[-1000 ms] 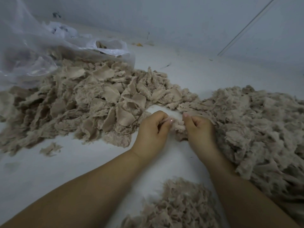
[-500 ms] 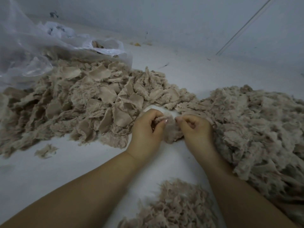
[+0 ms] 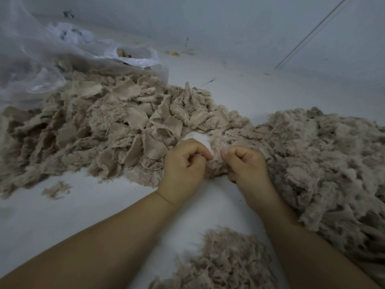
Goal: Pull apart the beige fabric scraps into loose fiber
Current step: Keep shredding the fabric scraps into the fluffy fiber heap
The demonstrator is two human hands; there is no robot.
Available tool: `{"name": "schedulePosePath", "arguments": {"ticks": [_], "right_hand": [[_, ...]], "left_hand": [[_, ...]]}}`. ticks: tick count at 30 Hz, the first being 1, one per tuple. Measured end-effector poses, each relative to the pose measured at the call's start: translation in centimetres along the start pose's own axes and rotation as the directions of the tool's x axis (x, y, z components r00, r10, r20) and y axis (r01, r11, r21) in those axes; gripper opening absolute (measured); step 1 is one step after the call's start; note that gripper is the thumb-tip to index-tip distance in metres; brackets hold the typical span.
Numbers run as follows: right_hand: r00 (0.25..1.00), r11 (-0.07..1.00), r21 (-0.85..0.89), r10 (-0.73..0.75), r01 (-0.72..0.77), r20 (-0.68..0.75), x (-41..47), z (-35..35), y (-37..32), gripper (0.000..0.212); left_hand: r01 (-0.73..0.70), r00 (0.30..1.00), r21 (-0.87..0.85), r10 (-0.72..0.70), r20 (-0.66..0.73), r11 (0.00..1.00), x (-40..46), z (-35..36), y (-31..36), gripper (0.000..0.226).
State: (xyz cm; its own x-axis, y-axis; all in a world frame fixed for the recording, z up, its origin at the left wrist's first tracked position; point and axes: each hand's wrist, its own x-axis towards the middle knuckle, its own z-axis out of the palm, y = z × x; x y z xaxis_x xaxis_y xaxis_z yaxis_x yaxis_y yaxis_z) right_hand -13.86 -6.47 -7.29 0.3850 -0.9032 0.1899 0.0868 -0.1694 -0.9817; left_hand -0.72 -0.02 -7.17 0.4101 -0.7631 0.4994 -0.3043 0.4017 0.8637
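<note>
While the unpicked heap of beige fabric scraps spreads out left of the hands, spilling from under a clear plastic bag at its far-left edge, one small stray scrap lies alone on the white bench just in front of that heap. Right of the heap, and touching its edge, the left hand has its fingers curled, thumb and forefinger pinching one end of a single scrap in work. That scrap is bunched between the two hands, so its long axis appears to run left to right, from one pinch to the other. The right hand grips the other end, fingers likewise curled closed on the cloth. Both hands are equally near it; neither leads. Since the two grips sit close together on one short piece, the pull that matters is probably sideways, each hand drawing away from the other along that axis until the weave loosens. Right of the right hand rises the large mound of loose fiber, touching the forearm, which looks like the place for finished tufts. Nearer the person, below and between the wrists, lies a smaller fiber pile.
</note>
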Motion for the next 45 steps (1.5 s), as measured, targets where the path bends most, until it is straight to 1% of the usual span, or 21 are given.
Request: {"name": "schedulePosePath", "arguments": {"ticks": [2,4,7,9,11,13,15,16,18,19,21,23,25,27,30,31,32,36,40,42,45], "right_hand": [[1.000,1.000,0.012,0.026,-0.026,0.015,0.0,0.1,0.0,0.046],[0.999,1.000,0.000,0.019,-0.019,0.044,-0.1,0.1,0.1,0.038],[0.997,0.999,0.006,0.036,-0.037,0.063,-0.2,0.1,0.0,0.034],[0.995,0.996,0.041,0.075,-0.078,0.072,-0.2,0.2,-0.1,0.035],[0.989,0.991,0.067,0.110,-0.117,0.102,-0.2,0.4,-0.1,0.038],[0.983,0.985,0.088,0.134,-0.145,0.122,-0.3,0.6,-0.3,0.050],[0.984,0.989,0.053,0.133,-0.140,0.119,-0.4,0.5,-0.3,0.060],[0.986,0.992,0.029,0.121,-0.125,0.111,-0.4,0.5,-0.3,0.055],[0.989,0.995,0.009,0.095,-0.096,0.111,-0.5,0.4,-0.5,0.028],[0.989,0.996,0.004,0.086,-0.087,0.120,-0.6,0.5,-0.7,0.025],[0.987,0.997,0.000,0.075,-0.076,0.142,-0.6,0.6,-0.7,0.036],[0.993,0.999,0.009,0.046,-0.048,0.107,-0.7,0.5,-0.7,0.037],[0.996,1.000,0.025,0.015,-0.017,0.091,-0.6,0.3,-0.6,0.033],[0.992,1.000,0.028,-0.014,0.011,0.125,-0.7,0.4,-0.7,0.022],[0.992,0.998,-0.049,-0.029,0.035,0.121,-0.8,0.6,-0.6,0.021],[0.993,0.997,-0.065,-0.033,0.040,0.112,-0.7,0.6,-0.6,0.016],[0.993,0.997,-0.065,-0.038,0.045,0.109,-0.7,0.5,-0.4,0.016],[0.998,0.998,-0.053,0.018,-0.015,0.055,-0.3,0.3,-0.2,0.033],[0.997,0.998,-0.010,0.067,-0.068,-0.024,0.0,0.3,0.0,0.033],[0.999,0.999,0.007,0.039,-0.039,0.033,-0.3,0.1,-0.1,0.042],[0.994,0.996,-0.093,0.008,0.002,0.106,-0.6,0.3,-0.4,0.035]], "left_hand": [[0.237,0.971,-0.162,-0.228,0.072,0.958,0.0,0.1,0.1,0.009],[0.350,0.933,-0.171,-0.326,0.149,0.921,0.2,0.3,-0.1,0.015],[0.393,0.911,-0.161,-0.358,0.207,0.905,0.6,0.4,-0.5,0.013],[0.423,0.897,-0.232,-0.370,0.241,0.876,0.8,0.2,-0.7,0.010],[0.461,0.883,-0.335,-0.388,0.263,0.822,0.9,0.1,-0.7,0.026],[0.491,0.869,-0.387,-0.411,0.274,0.781,1.0,-0.1,-0.7,0.035],[0.510,0.858,-0.383,-0.426,0.287,0.770,1.0,-0.1,-0.7,0.025],[0.515,0.855,-0.377,-0.429,0.291,0.770,1.1,-0.1,-0.7,0.021],[0.524,0.849,-0.366,-0.433,0.304,0.769,1.0,-0.2,-0.7,0.020],[0.527,0.846,-0.358,-0.435,0.310,0.771,1.0,-0.2,-0.6,0.018],[0.505,0.855,-0.341,-0.406,0.323,0.793,0.9,-0.4,-0.5,0.007],[0.472,0.873,-0.337,-0.378,0.310,0.814,0.8,-0.5,-0.6,0.018],[0.448,0.886,-0.338,-0.360,0.293,0.828,0.7,-0.5,-0.7,0.017],[0.436,0.892,-0.325,-0.354,0.282,0.839,0.7,-0.4,-0.7,0.017],[0.436,0.895,-0.341,-0.364,0.257,0.833,0.8,-0.3,-0.9,0.026],[0.441,0.893,-0.350,-0.368,0.257,0.826,0.8,-0.4,-1.0,0.025],[0.444,0.892,-0.355,-0.371,0.258,0.823,0.8,-0.4,-1.0,0.022],[0.455,0.888,-0.341,-0.389,0.246,0.823,0.9,-0.6,-1.0,0.015],[0.483,0.875,-0.376,-0.420,0.241,0.791,0.9,-0.6,-1.0,0.025],[0.479,0.877,-0.361,-0.413,0.247,0.800,0.9,-0.6,-1.0,0.027],[0.467,0.883,-0.338,-0.405,0.239,0.817,0.8,-0.4,-0.8,0.024]]}}
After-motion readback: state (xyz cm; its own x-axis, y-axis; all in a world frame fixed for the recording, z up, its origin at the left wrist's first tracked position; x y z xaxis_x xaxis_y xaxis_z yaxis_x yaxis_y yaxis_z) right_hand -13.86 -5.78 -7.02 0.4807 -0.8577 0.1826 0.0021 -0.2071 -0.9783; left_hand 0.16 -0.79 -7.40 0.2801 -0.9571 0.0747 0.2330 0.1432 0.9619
